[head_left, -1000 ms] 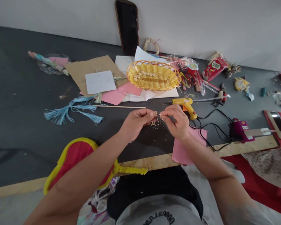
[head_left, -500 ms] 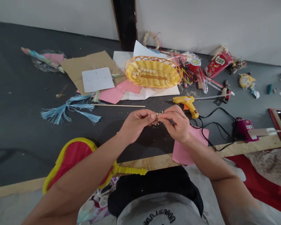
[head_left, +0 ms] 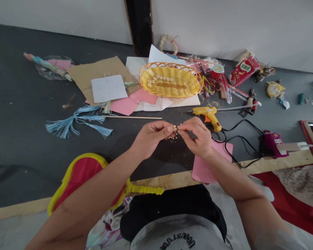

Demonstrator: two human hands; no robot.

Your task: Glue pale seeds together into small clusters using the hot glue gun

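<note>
Over the dark tabletop, my left hand (head_left: 152, 138) is closed, thumb and forefinger pinching a small beige beaded cluster (head_left: 175, 128). My right hand (head_left: 197, 136) meets it from the other side, its fingertips pinched at the cluster's right edge; whether they hold a separate piece is too small to tell. Small beige bits lie on the table just below the fingertips. Beyond my hands stands a yellow wicker basket (head_left: 169, 81) with several similar beige clusters in it. A yellow glue gun (head_left: 207, 116) lies right of and beyond my right hand.
A pink sheet (head_left: 202, 168) lies beneath my right forearm. The glue gun's black cord runs to a purple power socket (head_left: 275, 144). Left are a blue tassel (head_left: 67, 125), a thin stick (head_left: 135, 117) and a red-and-yellow fan-like piece (head_left: 86, 173). Pliers (head_left: 251, 102) lie far right.
My right fingers have shifted very slightly at the cluster. Both hands otherwise keep the same place, and the things on the table have not moved.
</note>
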